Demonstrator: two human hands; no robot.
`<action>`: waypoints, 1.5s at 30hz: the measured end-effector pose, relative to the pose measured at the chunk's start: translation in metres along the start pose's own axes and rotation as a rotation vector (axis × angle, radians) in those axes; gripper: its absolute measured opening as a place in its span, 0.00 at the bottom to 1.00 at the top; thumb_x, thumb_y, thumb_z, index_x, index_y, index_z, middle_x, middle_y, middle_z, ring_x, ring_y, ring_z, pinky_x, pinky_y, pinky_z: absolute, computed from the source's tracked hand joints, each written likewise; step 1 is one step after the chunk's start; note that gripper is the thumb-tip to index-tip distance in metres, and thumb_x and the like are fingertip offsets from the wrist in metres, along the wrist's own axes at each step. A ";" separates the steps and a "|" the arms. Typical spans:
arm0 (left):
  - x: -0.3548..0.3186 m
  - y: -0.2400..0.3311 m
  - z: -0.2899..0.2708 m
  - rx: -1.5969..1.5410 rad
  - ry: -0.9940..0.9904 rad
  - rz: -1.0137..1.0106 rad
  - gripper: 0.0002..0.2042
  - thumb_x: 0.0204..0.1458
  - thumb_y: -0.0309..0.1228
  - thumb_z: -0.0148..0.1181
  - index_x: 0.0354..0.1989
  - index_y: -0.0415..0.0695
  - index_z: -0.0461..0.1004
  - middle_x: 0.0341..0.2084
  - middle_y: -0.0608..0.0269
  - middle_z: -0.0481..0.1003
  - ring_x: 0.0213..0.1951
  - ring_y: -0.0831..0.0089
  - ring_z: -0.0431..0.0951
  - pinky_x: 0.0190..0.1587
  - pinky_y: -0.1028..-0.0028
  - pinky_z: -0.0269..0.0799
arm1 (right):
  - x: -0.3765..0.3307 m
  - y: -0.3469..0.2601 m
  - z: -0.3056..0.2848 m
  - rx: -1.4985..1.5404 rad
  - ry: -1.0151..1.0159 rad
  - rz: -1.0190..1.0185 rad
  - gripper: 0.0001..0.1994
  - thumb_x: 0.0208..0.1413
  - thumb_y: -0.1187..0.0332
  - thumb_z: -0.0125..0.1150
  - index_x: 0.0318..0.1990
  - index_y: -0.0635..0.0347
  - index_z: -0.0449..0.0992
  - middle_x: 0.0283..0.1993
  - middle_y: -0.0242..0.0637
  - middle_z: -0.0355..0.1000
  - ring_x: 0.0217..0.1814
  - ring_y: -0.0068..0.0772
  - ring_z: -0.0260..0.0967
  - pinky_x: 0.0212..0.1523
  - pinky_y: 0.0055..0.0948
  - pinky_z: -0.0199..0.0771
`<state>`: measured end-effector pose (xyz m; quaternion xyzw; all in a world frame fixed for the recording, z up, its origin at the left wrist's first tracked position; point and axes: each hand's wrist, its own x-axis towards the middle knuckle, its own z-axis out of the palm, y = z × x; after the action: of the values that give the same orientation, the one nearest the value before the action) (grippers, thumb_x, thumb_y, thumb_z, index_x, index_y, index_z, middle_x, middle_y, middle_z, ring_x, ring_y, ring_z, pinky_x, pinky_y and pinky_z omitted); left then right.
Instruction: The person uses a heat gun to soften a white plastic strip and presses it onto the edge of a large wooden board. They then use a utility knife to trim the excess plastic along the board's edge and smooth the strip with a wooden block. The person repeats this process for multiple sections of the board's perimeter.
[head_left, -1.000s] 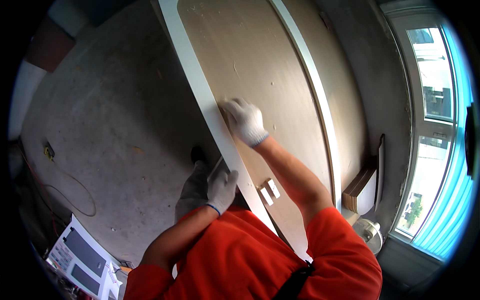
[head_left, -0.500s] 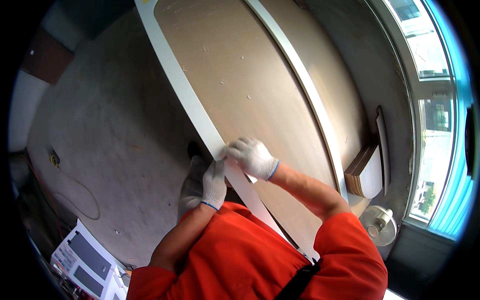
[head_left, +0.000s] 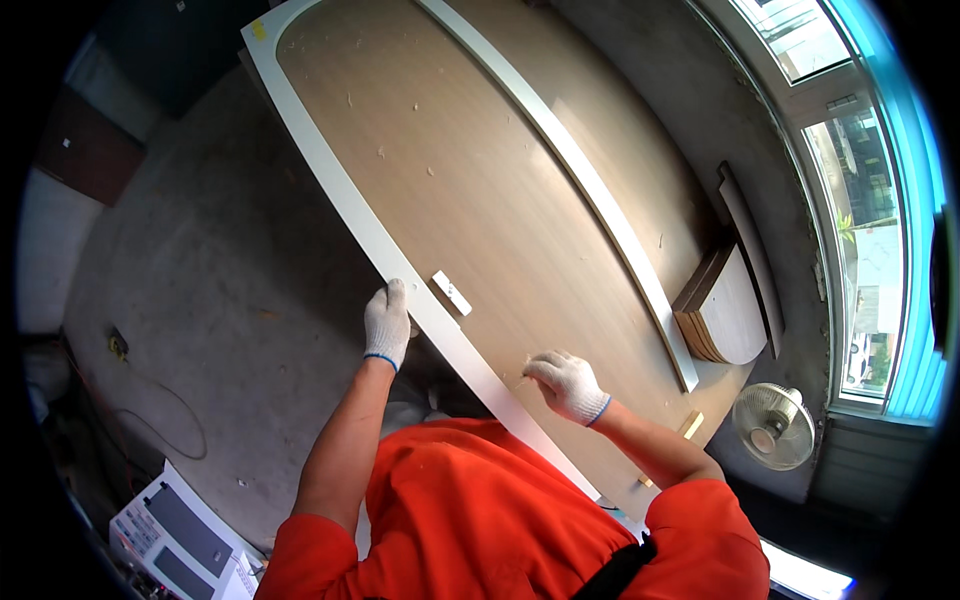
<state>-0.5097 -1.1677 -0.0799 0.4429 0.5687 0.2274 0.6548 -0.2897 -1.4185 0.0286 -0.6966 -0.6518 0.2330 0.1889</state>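
Observation:
A long white frame [head_left: 335, 185] with a rounded inner corner lies on a large light-brown board [head_left: 480, 205]. My left hand [head_left: 387, 322], in a white knitted glove, is closed on the frame's near-left edge, thumb on top; its other fingers are hidden beneath. Over the board to the right, my gloved right hand [head_left: 567, 387] is pinched, with a thin pale shaving [head_left: 520, 378] showing at its fingertips. Beside the frame rests a small white block [head_left: 451, 293] with a mark in its middle.
A second white strip [head_left: 575, 155] crosses the board. Curved panels [head_left: 722, 308] are stacked at the right, near a fan [head_left: 774, 426]. Small shavings [head_left: 381, 152] dot the board. A cable [head_left: 185, 405] lies on the floor, and a white printed box [head_left: 180, 535] stands lower left.
My hands have parted: the left has moved left along the frame edge, the right away to the right over the board. The small white block now shows fully. The view has shifted.

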 end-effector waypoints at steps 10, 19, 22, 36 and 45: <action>-0.094 -0.056 0.030 -0.361 -0.195 -0.226 0.12 0.69 0.33 0.54 0.49 0.35 0.73 0.37 0.60 0.79 0.40 0.71 0.80 0.42 0.69 0.80 | 0.174 -0.015 0.029 0.017 0.165 -0.136 0.09 0.59 0.77 0.64 0.45 0.55 0.83 0.45 0.43 0.82 0.43 0.54 0.80 0.42 0.47 0.82; -0.133 -0.029 0.026 -0.510 -0.260 -0.160 0.14 0.67 0.28 0.52 0.57 0.37 0.73 0.42 0.59 0.80 0.38 0.71 0.84 0.40 0.69 0.86 | 0.214 -0.011 0.048 -0.062 -0.014 -0.334 0.14 0.51 0.71 0.66 0.47 0.50 0.81 0.46 0.38 0.79 0.50 0.50 0.77 0.47 0.47 0.82; -0.130 -0.035 0.024 -0.533 -0.268 -0.131 0.13 0.68 0.28 0.51 0.57 0.38 0.73 0.45 0.59 0.80 0.42 0.70 0.85 0.41 0.66 0.88 | 0.153 -0.016 0.032 0.009 -0.024 -0.454 0.15 0.50 0.70 0.67 0.47 0.52 0.80 0.48 0.38 0.78 0.50 0.50 0.77 0.47 0.47 0.82; -0.150 -0.041 0.047 -0.522 -0.147 0.011 0.11 0.71 0.33 0.52 0.49 0.40 0.76 0.35 0.63 0.80 0.33 0.74 0.83 0.34 0.70 0.85 | -0.114 -0.002 -0.020 -0.135 -0.172 -0.251 0.16 0.50 0.76 0.63 0.47 0.49 0.82 0.47 0.37 0.79 0.45 0.45 0.78 0.40 0.43 0.83; -0.142 -0.056 0.042 -0.557 -0.150 -0.099 0.16 0.73 0.42 0.52 0.52 0.41 0.75 0.36 0.63 0.79 0.31 0.73 0.82 0.30 0.69 0.84 | 0.107 -0.022 0.038 -0.235 0.030 -0.367 0.12 0.55 0.68 0.62 0.46 0.53 0.81 0.47 0.38 0.78 0.51 0.48 0.77 0.48 0.47 0.82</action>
<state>-0.5172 -1.3235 -0.0510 0.2336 0.4553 0.3092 0.8016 -0.3255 -1.3120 0.0015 -0.5869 -0.7875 0.1064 0.1553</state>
